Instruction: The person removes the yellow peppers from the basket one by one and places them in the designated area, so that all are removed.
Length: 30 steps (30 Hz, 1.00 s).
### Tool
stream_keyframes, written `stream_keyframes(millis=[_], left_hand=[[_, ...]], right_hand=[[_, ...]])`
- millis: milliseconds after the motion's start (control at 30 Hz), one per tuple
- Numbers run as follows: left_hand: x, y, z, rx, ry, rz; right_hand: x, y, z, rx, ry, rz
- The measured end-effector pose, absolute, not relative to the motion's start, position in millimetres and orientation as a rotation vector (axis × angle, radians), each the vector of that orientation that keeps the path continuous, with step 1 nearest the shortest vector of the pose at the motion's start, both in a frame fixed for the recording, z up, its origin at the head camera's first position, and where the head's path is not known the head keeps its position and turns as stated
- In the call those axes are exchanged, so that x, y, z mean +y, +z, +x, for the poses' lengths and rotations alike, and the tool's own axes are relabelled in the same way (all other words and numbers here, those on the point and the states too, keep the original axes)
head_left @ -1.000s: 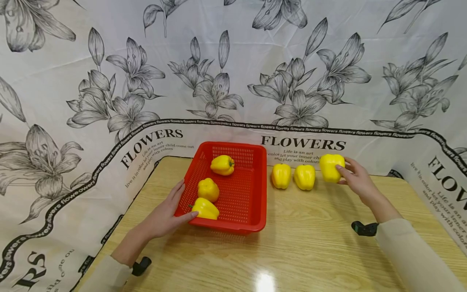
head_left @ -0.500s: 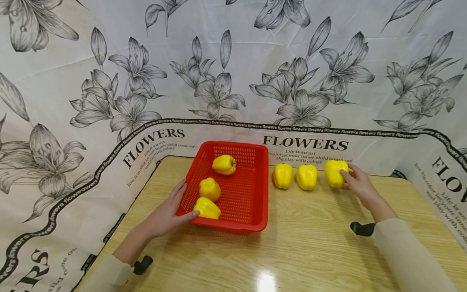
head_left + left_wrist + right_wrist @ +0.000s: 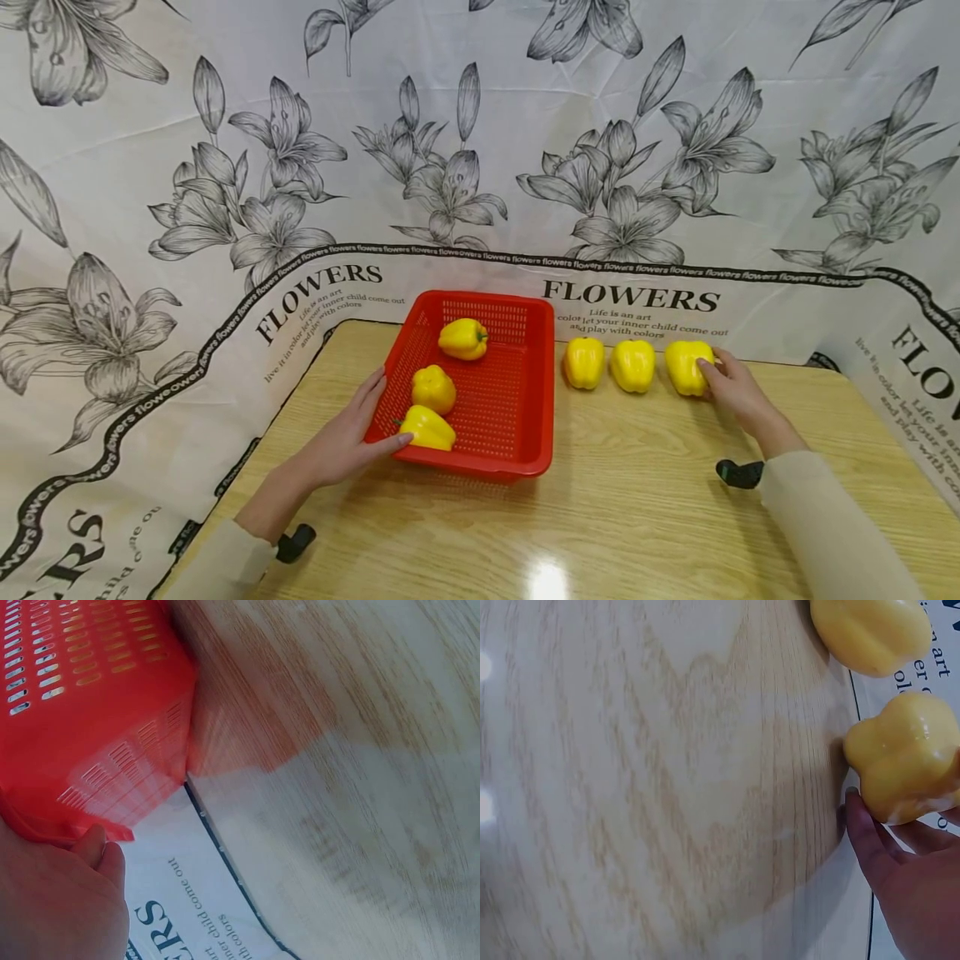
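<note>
In the head view, a red plastic basket stands on the table, with three yellow bell peppers inside. My left hand grips the basket's near left corner, thumb over the front rim and fingers along the left side. At the right, my right hand holds another yellow bell pepper between thumb and fingers, at the end of a row. Two more bell peppers stand in that row beside the basket. The right wrist view shows the held pepper's lobed end close over the wood, fingertips along its side.
The wooden table meets a white cloth backdrop printed with lilies and lettering, right behind the basket and the pepper row. The cloth also rises along the left and right sides. A black wrist strap piece sticks out below the right sleeve.
My right hand has lowered its bell pepper to the table at the right end of the row, shifting slightly right. The left hand has stayed at the basket's corner.
</note>
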<state>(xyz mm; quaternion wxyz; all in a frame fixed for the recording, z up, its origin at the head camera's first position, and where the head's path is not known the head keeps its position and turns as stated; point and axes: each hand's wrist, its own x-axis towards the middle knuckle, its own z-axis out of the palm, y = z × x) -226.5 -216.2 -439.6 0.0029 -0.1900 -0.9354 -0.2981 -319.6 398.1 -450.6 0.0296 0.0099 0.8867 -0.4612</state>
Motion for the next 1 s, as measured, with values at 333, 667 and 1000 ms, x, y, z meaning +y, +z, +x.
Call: stream_keyframes(millis=[333,667,1000], left_hand=[[-216.6,-440.8,-225.9,-2.926,-0.934,-0.594],[-216.8,-439.6,-224.9,-2.923,-0.924,-0.597],[-217.7,-440.2,-225.4,-2.925,-0.922,-0.6]], right_hand=[[398.6,-449.8,-321.1,2.714,-1.401,0.07],[402.2,-451.9,-316.3,2.727,-1.43,0.064],[399.8,-453.1,-311.0,2.719,-1.416,0.082]])
